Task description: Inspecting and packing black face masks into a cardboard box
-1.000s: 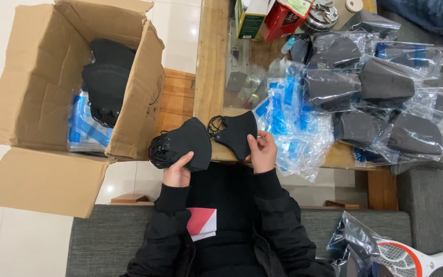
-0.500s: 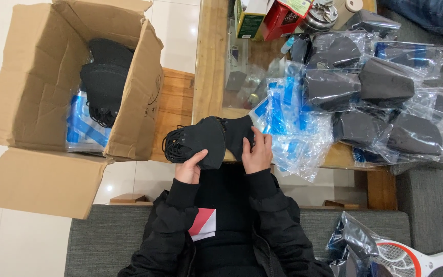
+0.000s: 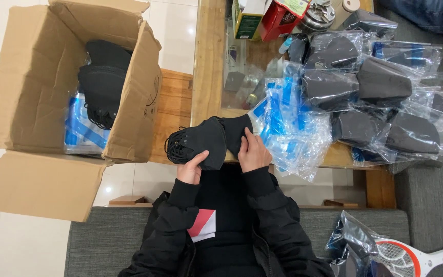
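Observation:
My left hand [image 3: 191, 170] grips a stack of black face masks [image 3: 197, 144] from below, their ear loops bunched at the left. My right hand [image 3: 254, 152] holds a single black mask [image 3: 236, 131] and presses it against the right side of the stack. Both hands are above my lap, at the near edge of the wooden table [image 3: 208, 61]. I wear a black jacket.
An open cardboard box [image 3: 52, 92] on the floor at left holds black masks [image 3: 103, 77] and blue-and-clear bags. Empty clear bags [image 3: 293, 123] and several bagged dark masks [image 3: 380, 82] cover the table. Cartons [image 3: 267, 18] stand at its far end. An electric swatter [image 3: 411, 259] lies on the grey sofa.
My right hand has brought the single mask leftward onto the stack; the two were apart a second ago. The stack has shifted slightly to the right.

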